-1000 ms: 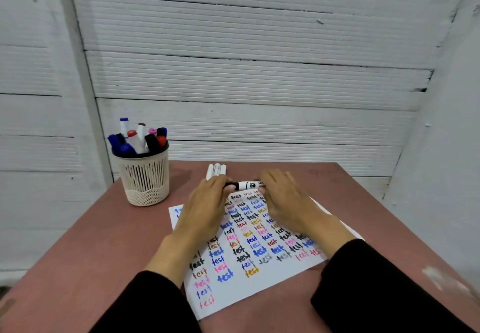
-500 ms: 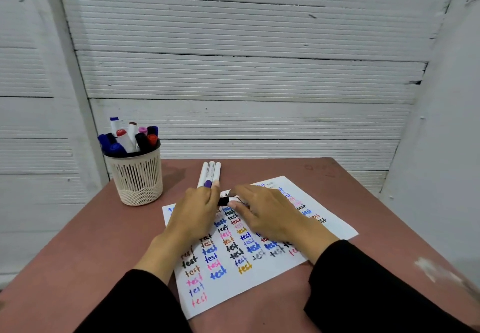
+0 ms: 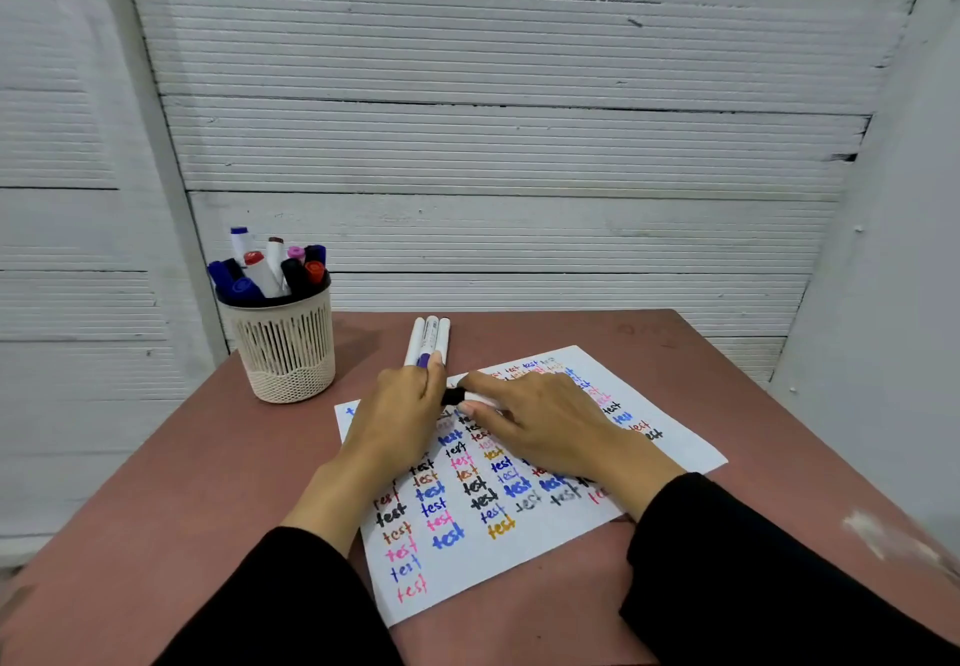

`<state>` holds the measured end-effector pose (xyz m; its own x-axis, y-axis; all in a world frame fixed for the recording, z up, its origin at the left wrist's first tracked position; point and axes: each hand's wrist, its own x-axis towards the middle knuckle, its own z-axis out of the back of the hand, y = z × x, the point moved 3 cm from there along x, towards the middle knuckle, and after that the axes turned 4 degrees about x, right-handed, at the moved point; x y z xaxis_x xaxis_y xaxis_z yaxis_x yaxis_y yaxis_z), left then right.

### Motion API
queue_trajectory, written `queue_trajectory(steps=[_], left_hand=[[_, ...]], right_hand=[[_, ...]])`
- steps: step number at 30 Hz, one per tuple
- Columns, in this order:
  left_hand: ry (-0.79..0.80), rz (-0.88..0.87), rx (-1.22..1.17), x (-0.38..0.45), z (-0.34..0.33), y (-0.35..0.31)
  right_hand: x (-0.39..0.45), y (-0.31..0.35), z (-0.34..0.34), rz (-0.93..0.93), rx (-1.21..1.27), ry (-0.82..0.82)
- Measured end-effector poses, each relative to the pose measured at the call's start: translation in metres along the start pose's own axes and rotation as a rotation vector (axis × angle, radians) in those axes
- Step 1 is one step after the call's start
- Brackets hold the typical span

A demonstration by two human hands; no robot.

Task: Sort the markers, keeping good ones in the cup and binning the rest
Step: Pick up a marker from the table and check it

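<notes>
**Both hands on one black marker over the test sheet**

You hold a black marker [image 3: 453,396] between your two hands, low over the far edge of the paper [image 3: 519,551]. Only its dark end shows in the gap between them; the rest is hidden. Your left hand [image 3: 402,413] is curled, knuckles up, its fingers closed round the marker's left end. Your right hand [image 3: 540,424] pinches the other end, with the forefinger stretched along the top and the thumb below. Whether the cap is on or off, you cannot tell from here.

Just beyond your left fingers, three white markers [image 3: 430,340] lie side by side on the desk [image 3: 171,483], touching each other and pointing away from you; the middle one shows a purple tip by your knuckles.

The paper under your hands is covered with rows of the word "test" in black, blue, pink, orange and yellow.

At the far left of the desk stands the cup [image 3: 284,348], a cream mesh one, upright, holding a bunch of markers [image 3: 270,270] with blue, red, black and pink caps.
</notes>
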<state>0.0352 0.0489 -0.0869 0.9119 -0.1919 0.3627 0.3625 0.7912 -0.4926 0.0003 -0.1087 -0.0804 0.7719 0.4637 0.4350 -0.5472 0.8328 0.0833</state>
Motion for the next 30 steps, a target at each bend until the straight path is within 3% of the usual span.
queue_trajectory(steps=[3,5,10,12,14,16,21,30], left_hand=[[-0.018,-0.059,-0.042,-0.003,0.003,-0.003],[-0.060,-0.094,-0.089,-0.005,0.008,-0.005],[-0.149,-0.122,-0.268,-0.010,0.015,-0.019],[-0.087,-0.127,-0.308,-0.008,0.012,-0.023],[0.061,-0.114,-0.272,-0.004,0.002,-0.030],[0.202,-0.101,-0.187,-0.004,-0.008,-0.041],[0.532,-0.136,0.019,-0.003,-0.040,-0.071],[0.416,-0.198,0.168,-0.003,-0.039,-0.060]], right_hand=[[-0.002,0.002,0.006,-0.020,0.023,0.043],[-0.004,-0.012,0.012,-0.145,0.205,0.048],[-0.017,-0.068,0.040,-0.714,1.202,-0.358],[-0.029,-0.080,0.050,-0.747,1.663,-0.506],[-0.040,-0.092,0.058,-0.688,1.848,-0.588],[-0.046,-0.098,0.059,-0.688,1.824,-0.620],[-0.049,-0.103,0.050,-0.901,1.574,-0.583],[-0.048,-0.099,0.048,-0.960,1.479,-0.581]])
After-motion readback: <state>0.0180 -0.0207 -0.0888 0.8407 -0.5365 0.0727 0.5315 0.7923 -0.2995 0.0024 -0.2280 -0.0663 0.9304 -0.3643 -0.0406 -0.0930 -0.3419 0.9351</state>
